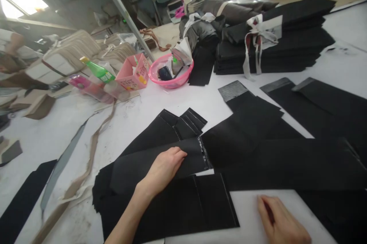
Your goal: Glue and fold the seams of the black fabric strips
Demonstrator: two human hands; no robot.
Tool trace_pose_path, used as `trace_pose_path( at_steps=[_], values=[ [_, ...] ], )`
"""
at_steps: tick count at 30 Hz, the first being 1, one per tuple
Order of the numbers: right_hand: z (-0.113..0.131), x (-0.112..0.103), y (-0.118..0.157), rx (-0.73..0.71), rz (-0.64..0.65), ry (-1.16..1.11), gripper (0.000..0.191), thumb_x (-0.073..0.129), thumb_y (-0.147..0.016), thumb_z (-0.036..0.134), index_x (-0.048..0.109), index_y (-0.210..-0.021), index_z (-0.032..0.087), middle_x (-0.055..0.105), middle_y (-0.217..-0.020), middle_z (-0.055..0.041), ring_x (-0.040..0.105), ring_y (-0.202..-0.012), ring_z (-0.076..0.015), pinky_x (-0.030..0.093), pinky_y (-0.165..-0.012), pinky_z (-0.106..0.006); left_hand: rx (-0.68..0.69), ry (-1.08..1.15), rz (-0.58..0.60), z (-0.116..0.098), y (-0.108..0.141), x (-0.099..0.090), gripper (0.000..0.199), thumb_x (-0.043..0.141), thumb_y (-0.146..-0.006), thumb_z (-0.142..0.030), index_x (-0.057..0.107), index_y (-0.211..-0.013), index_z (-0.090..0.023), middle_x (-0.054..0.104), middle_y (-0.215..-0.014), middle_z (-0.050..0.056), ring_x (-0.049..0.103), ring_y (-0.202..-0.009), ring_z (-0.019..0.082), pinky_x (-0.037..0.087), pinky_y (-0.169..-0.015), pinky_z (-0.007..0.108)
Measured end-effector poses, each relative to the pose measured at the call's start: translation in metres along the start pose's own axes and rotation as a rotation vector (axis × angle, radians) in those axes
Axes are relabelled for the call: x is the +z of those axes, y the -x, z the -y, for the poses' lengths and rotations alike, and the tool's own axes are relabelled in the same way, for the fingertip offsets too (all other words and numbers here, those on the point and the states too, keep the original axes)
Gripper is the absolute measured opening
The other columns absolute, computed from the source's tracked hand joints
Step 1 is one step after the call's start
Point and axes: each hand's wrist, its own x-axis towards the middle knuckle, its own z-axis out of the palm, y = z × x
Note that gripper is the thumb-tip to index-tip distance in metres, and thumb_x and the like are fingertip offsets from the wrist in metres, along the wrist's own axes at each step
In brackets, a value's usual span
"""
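Note:
My left hand rests on a long black panel, fingers together and bent over it near its lower edge. The thumb is hidden. A shiny, glue-like strip runs across the panel's right end. Beneath and around it lie more black panels, one nearer me with a line across it and others fanned out behind. At the lower right my right hand hovers by the bare white tabletop. Its thumb and forefinger come together at the tips; anything between them is too small to make out.
Black pieces spread over the right side. Behind stand a tied black stack, a pink basket, a pink box and a green bottle. A brown strip crosses the left. A person's arm shows far left.

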Motion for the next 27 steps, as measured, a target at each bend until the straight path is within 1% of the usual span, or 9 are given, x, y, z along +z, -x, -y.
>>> trace_pose_path(
  at_steps=[3, 6, 9, 12, 14, 16, 19, 21, 27],
  values=[
    [-0.001, 0.0, 0.002, -0.035, -0.044, -0.057, 0.031, 0.042, -0.101, 0.036, 0.063, -0.086, 0.019, 0.066, -0.073, 0.0006, 0.06, -0.058, -0.0134, 0.037, -0.058, -0.027, -0.006, -0.03, -0.018, -0.02, 0.014, 0.013, 0.025, 0.04, -0.098, -0.019, 0.062, -0.108, -0.025, 0.064, -0.097, 0.005, 0.063, -0.09, 0.02, 0.052, -0.08, 0.033],
    [-0.003, 0.003, 0.004, -0.033, -0.038, -0.096, 0.028, 0.043, -0.101, 0.036, 0.061, -0.089, 0.019, 0.065, -0.074, 0.0014, 0.058, -0.059, -0.0126, 0.036, -0.059, -0.026, -0.037, -0.017, -0.085, -0.032, 0.033, 0.027, 0.024, 0.04, -0.099, -0.018, 0.062, -0.108, -0.021, 0.063, -0.096, 0.005, 0.061, -0.089, 0.018, 0.053, -0.08, 0.033],
    [-0.004, 0.004, 0.005, -0.042, -0.039, -0.098, 0.026, 0.044, -0.101, 0.037, 0.06, -0.09, 0.019, 0.064, -0.075, 0.0023, 0.057, -0.059, -0.0121, 0.035, -0.059, -0.025, -0.055, 0.034, -0.208, -0.038, 0.052, 0.043, 0.022, 0.043, -0.098, -0.017, 0.063, -0.106, -0.019, 0.063, -0.1, 0.006, 0.061, -0.09, 0.017, 0.053, -0.081, 0.032],
    [-0.003, 0.003, 0.005, -0.042, -0.044, -0.077, 0.026, 0.044, -0.101, 0.037, 0.06, -0.092, 0.019, 0.064, -0.076, 0.0023, 0.057, -0.06, -0.0124, 0.034, -0.058, -0.025, -0.069, 0.097, -0.349, -0.043, 0.067, 0.061, 0.022, 0.045, -0.096, -0.013, 0.062, -0.108, -0.018, 0.062, -0.105, 0.007, 0.06, -0.096, 0.017, 0.052, -0.084, 0.032],
    [-0.003, 0.003, 0.005, -0.047, -0.043, -0.071, 0.026, 0.044, -0.101, 0.038, 0.059, -0.092, 0.019, 0.064, -0.077, 0.0025, 0.056, -0.06, -0.0123, 0.034, -0.058, -0.025, -0.062, 0.123, -0.424, -0.047, 0.075, 0.074, 0.025, 0.046, -0.095, -0.009, 0.062, -0.113, -0.018, 0.062, -0.108, 0.008, 0.059, -0.103, 0.018, 0.052, -0.089, 0.032],
    [-0.003, 0.004, 0.005, -0.044, -0.037, -0.075, 0.026, 0.044, -0.101, 0.038, 0.059, -0.091, 0.02, 0.064, -0.077, 0.0031, 0.056, -0.06, -0.0121, 0.034, -0.057, -0.025, -0.043, 0.119, -0.47, -0.05, 0.082, 0.087, 0.032, 0.045, -0.094, -0.005, 0.06, -0.119, -0.017, 0.062, -0.113, 0.009, 0.057, -0.11, 0.019, 0.051, -0.094, 0.033],
    [-0.003, 0.004, 0.006, -0.023, -0.021, -0.099, 0.025, 0.045, -0.101, 0.038, 0.059, -0.091, 0.021, 0.063, -0.077, 0.0041, 0.056, -0.061, -0.0118, 0.034, -0.058, -0.024, -0.01, 0.039, -0.482, -0.052, 0.087, 0.103, 0.043, 0.042, -0.092, -0.002, 0.055, -0.13, -0.018, 0.06, -0.127, 0.011, 0.055, -0.119, 0.021, 0.05, -0.1, 0.038],
    [-0.003, 0.004, 0.006, -0.017, -0.015, -0.111, 0.025, 0.045, -0.101, 0.039, 0.059, -0.091, 0.021, 0.063, -0.077, 0.0043, 0.056, -0.061, -0.0115, 0.034, -0.059, -0.024, 0.01, -0.043, -0.473, -0.052, 0.088, 0.111, 0.047, 0.041, -0.092, -0.001, 0.052, -0.134, -0.018, 0.057, -0.134, 0.01, 0.054, -0.12, 0.023, 0.05, -0.099, 0.041],
    [-0.002, 0.003, 0.006, -0.026, -0.038, -0.106, 0.028, 0.043, -0.101, 0.041, 0.059, -0.09, 0.02, 0.062, -0.075, 0.0042, 0.055, -0.059, -0.0107, 0.033, -0.057, -0.024, 0.049, -0.195, -0.449, -0.05, 0.087, 0.122, 0.047, 0.041, -0.093, -0.003, 0.052, -0.136, -0.019, 0.056, -0.138, 0.007, 0.055, -0.118, 0.026, 0.051, -0.092, 0.041]
  ],
)
